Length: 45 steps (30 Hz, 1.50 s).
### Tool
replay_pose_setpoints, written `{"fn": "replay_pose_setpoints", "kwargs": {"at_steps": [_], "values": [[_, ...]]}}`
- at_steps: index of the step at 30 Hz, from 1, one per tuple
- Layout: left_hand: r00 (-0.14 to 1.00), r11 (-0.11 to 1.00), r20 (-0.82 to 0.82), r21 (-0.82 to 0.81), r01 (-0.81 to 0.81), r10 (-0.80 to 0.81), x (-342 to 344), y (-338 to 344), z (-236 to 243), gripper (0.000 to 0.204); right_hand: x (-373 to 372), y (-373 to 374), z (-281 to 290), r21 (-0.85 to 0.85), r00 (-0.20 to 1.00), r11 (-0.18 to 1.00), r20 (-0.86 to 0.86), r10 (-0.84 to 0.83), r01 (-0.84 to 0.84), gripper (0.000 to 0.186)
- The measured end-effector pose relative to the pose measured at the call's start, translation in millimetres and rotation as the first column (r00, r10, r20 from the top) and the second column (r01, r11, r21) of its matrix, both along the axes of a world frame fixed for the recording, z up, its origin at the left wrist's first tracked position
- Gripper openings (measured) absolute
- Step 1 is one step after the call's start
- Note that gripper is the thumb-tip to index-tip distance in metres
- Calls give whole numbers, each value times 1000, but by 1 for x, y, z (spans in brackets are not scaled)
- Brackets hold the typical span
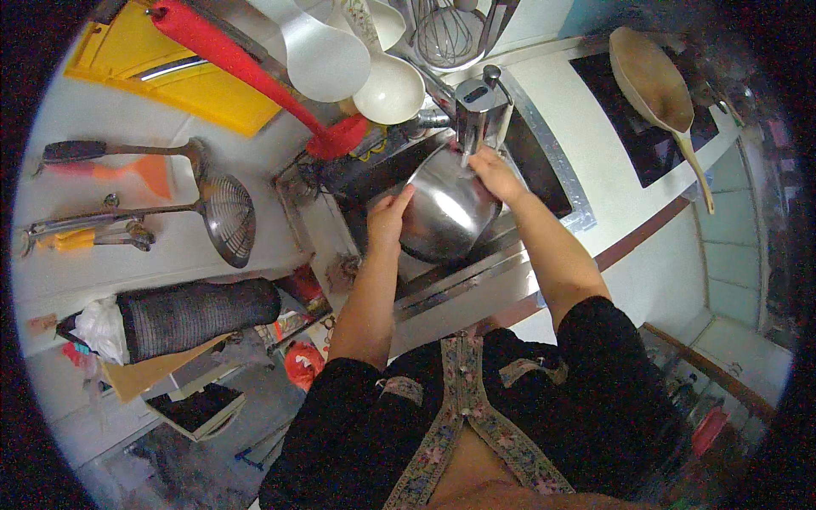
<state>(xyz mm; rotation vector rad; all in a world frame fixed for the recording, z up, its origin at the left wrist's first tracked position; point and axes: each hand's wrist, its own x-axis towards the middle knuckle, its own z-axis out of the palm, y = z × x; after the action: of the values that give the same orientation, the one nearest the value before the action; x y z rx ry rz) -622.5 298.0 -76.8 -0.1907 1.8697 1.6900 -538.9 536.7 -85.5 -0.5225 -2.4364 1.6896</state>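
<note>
A shiny steel bowl [449, 212] is held tilted over the sink [463, 279], with its rounded outer side facing me. My left hand [388, 219] grips its left edge, the thumb lying on the metal. On the far right side of the bowl, my right hand [497, 175] is closed on the rim, close under the boxy chrome faucet [481, 106]. The bowl's inside is turned away, and most of my fingers are hidden behind it. Whether water is running I cannot tell.
Above the sink hang a red spatula [246, 72], a white ladle [389, 89] and a whisk [445, 38]. A skimmer [228, 221] hangs on the left wall, above a black mesh bag [200, 319]. At the right, a frying pan [653, 81] sits on the black cooktop [616, 110].
</note>
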Motion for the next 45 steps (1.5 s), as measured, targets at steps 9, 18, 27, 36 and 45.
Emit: {"fn": "replay_pose_setpoints", "kwargs": {"at_steps": [9,18,27,36,45], "values": [[928,888,290,325,-325,234,9,-44,-20,38,31,9,-80,-790,859,386,512,-15,477,77],[795,726,545,430,-536,265,61,-35,-4,50,57,-20,-60,-904,919,175,393,-23,390,82],[687,546,460,417,-726,562,90,15,49,66,83,-85,-29,-785,952,580,39,-304,218,65],[762,634,339,423,-647,551,89,34,46,58,96,-121,27,537,967,843,-228,115,26,61],[812,750,238,311,-583,533,96,-9,42,55,-29,-52,22,-328,983,927,-48,175,-180,60]]}}
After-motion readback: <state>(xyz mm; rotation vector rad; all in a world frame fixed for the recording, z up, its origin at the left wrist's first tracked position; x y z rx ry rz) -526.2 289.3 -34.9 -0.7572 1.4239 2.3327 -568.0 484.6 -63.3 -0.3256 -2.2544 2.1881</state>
